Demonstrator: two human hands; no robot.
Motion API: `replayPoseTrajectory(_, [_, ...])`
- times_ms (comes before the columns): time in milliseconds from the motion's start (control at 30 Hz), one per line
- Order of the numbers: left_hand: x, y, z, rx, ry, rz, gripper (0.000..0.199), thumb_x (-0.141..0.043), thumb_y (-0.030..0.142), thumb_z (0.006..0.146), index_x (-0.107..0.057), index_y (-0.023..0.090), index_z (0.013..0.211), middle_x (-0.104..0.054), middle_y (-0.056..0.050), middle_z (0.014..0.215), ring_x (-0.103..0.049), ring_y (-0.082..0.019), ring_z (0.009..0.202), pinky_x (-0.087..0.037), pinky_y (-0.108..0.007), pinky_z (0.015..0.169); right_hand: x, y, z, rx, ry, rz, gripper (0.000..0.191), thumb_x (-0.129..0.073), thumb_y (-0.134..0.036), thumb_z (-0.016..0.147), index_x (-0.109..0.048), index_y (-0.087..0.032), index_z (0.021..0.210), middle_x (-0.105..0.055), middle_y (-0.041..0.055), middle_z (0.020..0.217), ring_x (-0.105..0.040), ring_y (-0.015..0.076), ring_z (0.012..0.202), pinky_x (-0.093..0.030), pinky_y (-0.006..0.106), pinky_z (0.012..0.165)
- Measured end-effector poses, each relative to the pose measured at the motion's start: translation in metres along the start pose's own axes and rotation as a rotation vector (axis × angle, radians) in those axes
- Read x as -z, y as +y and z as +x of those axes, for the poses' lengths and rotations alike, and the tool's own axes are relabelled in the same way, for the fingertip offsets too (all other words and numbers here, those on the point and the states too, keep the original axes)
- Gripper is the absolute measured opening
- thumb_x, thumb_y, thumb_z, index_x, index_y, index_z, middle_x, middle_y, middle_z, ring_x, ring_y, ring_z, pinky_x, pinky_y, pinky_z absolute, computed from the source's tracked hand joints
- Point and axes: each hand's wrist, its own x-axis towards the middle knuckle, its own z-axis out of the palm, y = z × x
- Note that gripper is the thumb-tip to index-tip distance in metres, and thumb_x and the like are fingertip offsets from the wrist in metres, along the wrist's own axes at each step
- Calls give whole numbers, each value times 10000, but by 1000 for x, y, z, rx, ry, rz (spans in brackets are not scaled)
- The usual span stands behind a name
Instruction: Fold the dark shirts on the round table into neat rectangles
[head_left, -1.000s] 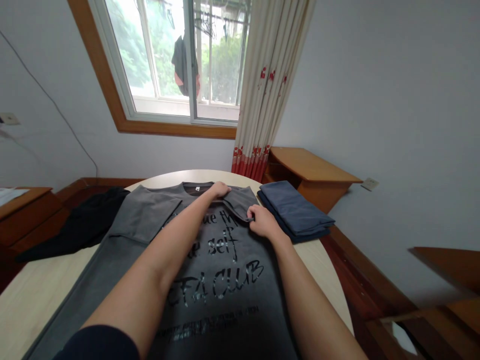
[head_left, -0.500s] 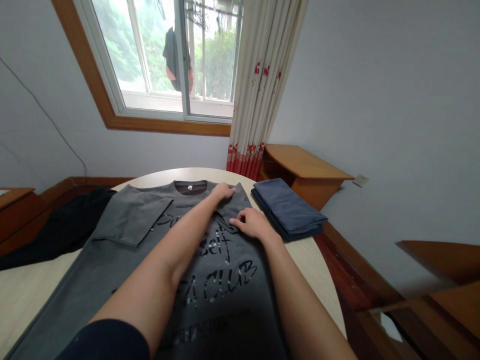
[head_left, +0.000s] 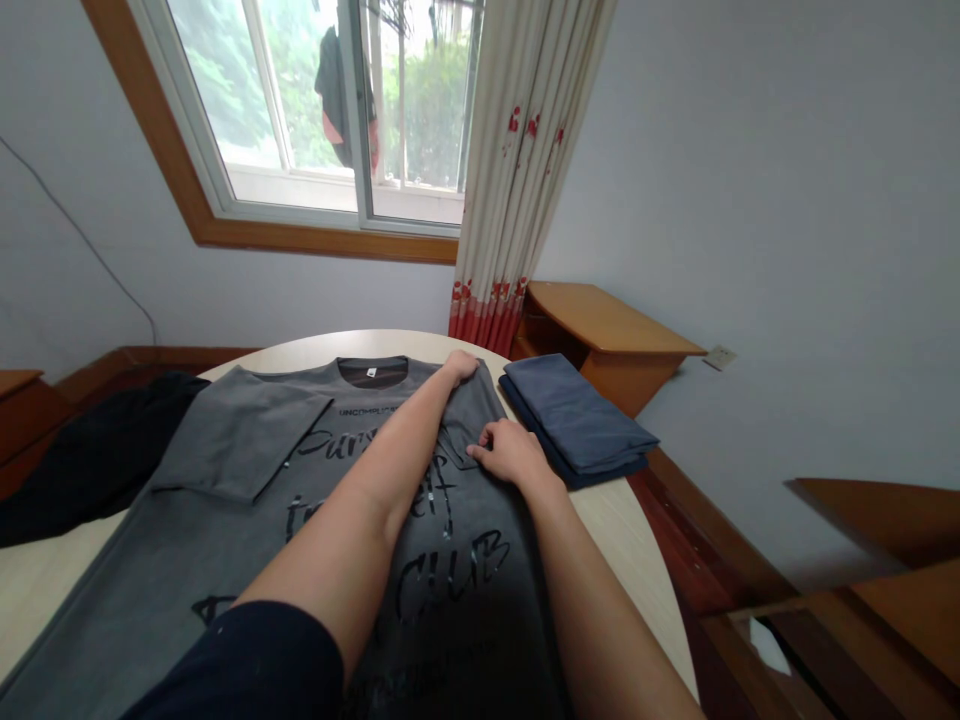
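A dark grey T-shirt (head_left: 262, 540) with black lettering lies front up across the table, its neckline at the far side. The sleeve on the left is folded inward over the chest. At the far right shoulder, my left hand (head_left: 460, 367) has its fingers curled on the cloth. Closer to me, my right hand (head_left: 511, 452) pinches the edge of the other sleeve, which is also turned in over the chest. My left forearm covers part of the print.
Folded blue-grey garments (head_left: 577, 412) are stacked at the right of the round pale table (head_left: 637, 560). Black cloth (head_left: 97, 450) lies at the left. Behind stand a wooden cabinet (head_left: 607, 318), a curtain (head_left: 525, 160) and a window (head_left: 300, 120).
My left hand has slid outward and away from me to the shirt's shoulder corner. My right hand stays at the sleeve edge. The view has shifted slightly.
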Motion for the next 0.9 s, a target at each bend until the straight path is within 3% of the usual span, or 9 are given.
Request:
replayPoseTrajectory(133, [-3,-1,-7,-42,-12,27,602,-610,242,929,-426,110,1486,-731,-148,1139,-712,-187,881,-550,-271,779,-5,2,2,6,122,-41,283,-682,-423,900,-731,-215,1084,-654,140,1216,-583,312,1161,-445,407,930])
replayPoseTrajectory(200, [-3,-1,-11,-88,-43,77,672,-647,236,904,-387,141,1516,-717,-127,1190,-703,-182,959,-540,-262,846,-9,4,3,58,166,-40,367,-661,-434,916,-695,-212,1205,-623,141,1283,-545,307,1224,-417,416,993])
replayPoseTrajectory(333, [7,0,-17,-137,-96,238,715,-712,332,856,-434,180,1498,-620,-134,1387,-608,-231,1223,-470,-289,1007,-13,3,1,152,85,-22,555,-673,-554,885,-646,-195,1308,-613,139,1310,-525,301,1265,-377,411,1053])
replayPoseTrajectory(433, [28,-3,-20,-89,-161,388,657,-736,450,818,-576,153,1381,-635,-161,1366,-586,-292,1258,-451,-331,1031,-11,-4,-2,152,76,-45,693,-736,-653,782,-649,-188,1289,-613,152,1289,-525,330,1252,-394,434,1030])
replayPoseTrajectory(567, [61,-12,-29,11,-297,551,545,-778,518,740,-745,108,1098,-757,-165,1063,-681,-310,1052,-506,-330,921,-6,-13,-4,113,-3,-125,482,-744,-511,821,-691,-185,1173,-654,148,1218,-585,321,1165,-436,404,947])
replayPoseTrajectory(667, [76,-18,-40,49,-356,616,440,-778,451,738,-772,88,985,-768,-143,917,-695,-284,919,-528,-311,833,-3,-16,-5,108,-50,-129,270,-675,-374,869,-722,-191,1062,-705,133,1134,-651,282,1046,-459,347,843])
replayPoseTrajectory(800, [83,-21,-56,39,-316,611,337,-694,356,831,-760,87,1024,-758,-109,886,-694,-224,836,-523,-253,742,3,-18,-5,72,-81,-96,166,-621,-253,863,-747,-203,960,-753,106,994,-687,250,935,-448,304,751])
replayPoseTrajectory(900, [87,-22,-63,31,-259,585,335,-572,312,919,-730,89,1112,-753,-95,885,-688,-185,745,-523,-240,664,9,-17,-6,75,-53,-34,132,-637,-263,873,-743,-199,921,-760,94,953,-688,226,896,-434,279,713])
